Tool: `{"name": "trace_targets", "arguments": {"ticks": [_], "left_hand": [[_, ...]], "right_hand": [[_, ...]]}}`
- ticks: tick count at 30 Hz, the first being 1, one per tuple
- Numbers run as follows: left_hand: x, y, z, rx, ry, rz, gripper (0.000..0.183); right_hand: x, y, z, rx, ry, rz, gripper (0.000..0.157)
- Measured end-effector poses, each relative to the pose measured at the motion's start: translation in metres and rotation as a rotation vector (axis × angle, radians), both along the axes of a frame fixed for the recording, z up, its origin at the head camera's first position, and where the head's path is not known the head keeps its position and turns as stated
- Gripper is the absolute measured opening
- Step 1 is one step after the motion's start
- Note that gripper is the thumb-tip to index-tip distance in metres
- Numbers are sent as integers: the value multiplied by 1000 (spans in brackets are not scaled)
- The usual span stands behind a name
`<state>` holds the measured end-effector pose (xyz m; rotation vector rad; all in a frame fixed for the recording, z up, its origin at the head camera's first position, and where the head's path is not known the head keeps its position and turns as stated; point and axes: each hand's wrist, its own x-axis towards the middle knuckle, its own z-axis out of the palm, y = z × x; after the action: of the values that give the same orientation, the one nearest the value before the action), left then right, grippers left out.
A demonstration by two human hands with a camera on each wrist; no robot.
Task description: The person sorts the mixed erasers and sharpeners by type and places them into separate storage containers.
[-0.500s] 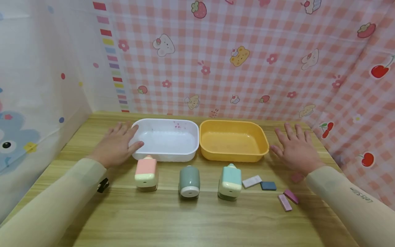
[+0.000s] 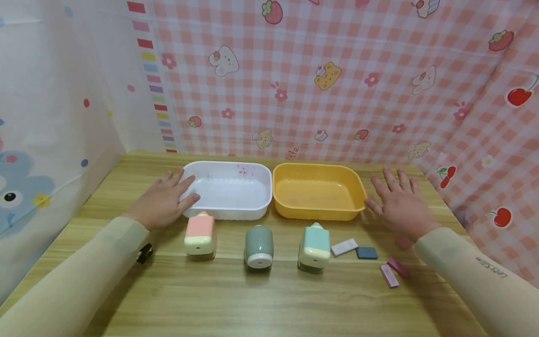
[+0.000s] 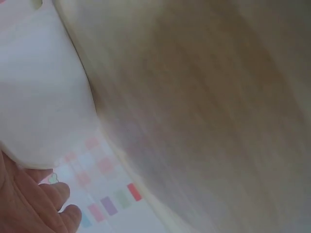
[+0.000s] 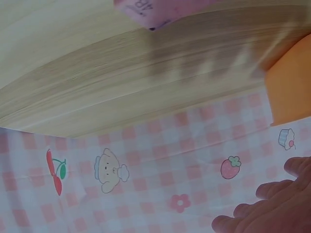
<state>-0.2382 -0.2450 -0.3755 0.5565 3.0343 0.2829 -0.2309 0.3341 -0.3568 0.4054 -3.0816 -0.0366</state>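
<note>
My left hand is spread at the left end of a white tray, its thumb and forefinger overlapping the rim. On the right, my other hand has its fingers spread, and its thumb tip meets or nearly meets the right rim of a yellow tray. Neither hand grips anything. In front of the trays stand three bottle-shaped things with a small hole in the near end: a pink and cream one, a grey-green one and a teal and cream one.
Several small blocks like erasers lie at the right: a white one, a blue one, a magenta one and a light pink one. A pink block marked 4B shows in the right wrist view. Patterned cloth hangs behind.
My right hand has shifted slightly left, bringing its thumb to the yellow tray's rim. The left hand has moved a little to the right at the white tray. The small items stay put.
</note>
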Motion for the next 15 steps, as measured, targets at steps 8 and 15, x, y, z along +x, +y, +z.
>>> {"name": "trace_targets", "arguments": {"ticks": [8, 15], "left_hand": [[1, 1, -1, 1, -10, -3, 76], [1, 3, -1, 2, -19, 7, 75]], "right_hand": [[5, -7, 2, -2, 23, 29, 84], [11, -18, 6, -13, 49, 70, 81]]}}
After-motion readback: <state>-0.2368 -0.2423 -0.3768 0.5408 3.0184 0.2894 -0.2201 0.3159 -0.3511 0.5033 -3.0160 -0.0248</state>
